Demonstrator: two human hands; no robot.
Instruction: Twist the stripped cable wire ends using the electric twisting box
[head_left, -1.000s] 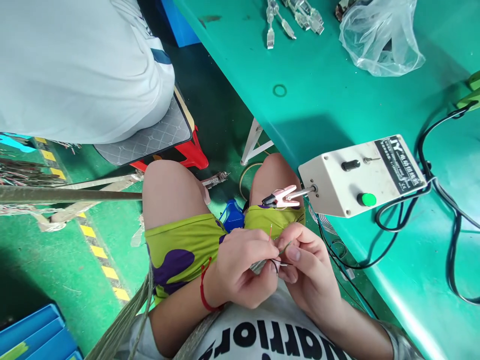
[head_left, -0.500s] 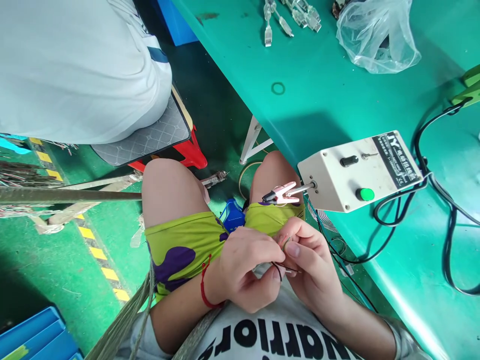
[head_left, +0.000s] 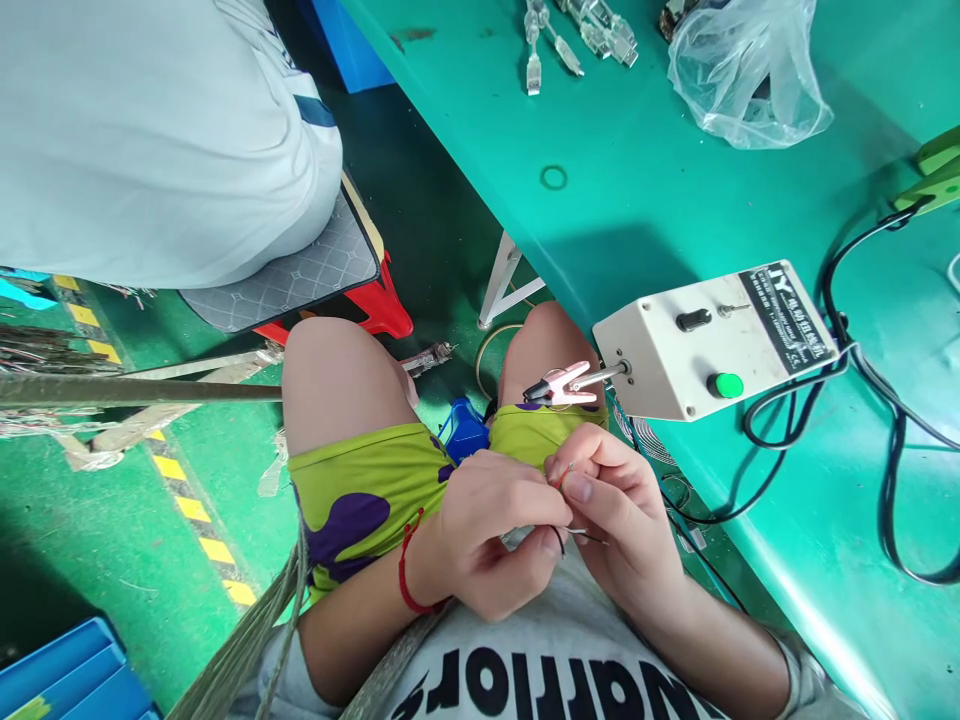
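Note:
Close together above my lap, both hands are closed on the thin wires of one cable end. My left hand (head_left: 499, 530), with a red string at the wrist, pinches the wires; a black wire (head_left: 595, 539) and a pale one stick out past its fingertips. Between thumb and forefinger of my right hand (head_left: 619, 505) is a red wire (head_left: 564, 474) with a bare tip. Beyond the hands, a pink clip (head_left: 559, 386) sits on the shaft of a white machine box (head_left: 716, 340) with a green button. The clip touches neither hand.
The green table (head_left: 637, 150) bears clear USB plugs (head_left: 551, 45), a plastic bag (head_left: 750, 75) and black cables (head_left: 896, 470). A person in white (head_left: 165, 140) sits on a stool at the upper left. Grey cables (head_left: 240, 640) hang at my left side; a blue bin (head_left: 71, 675) stands lower left.
My right hand's fingers have shifted slightly up and left, and the red wire shows more clearly between them. My left hand has barely moved. The view has drifted slightly.

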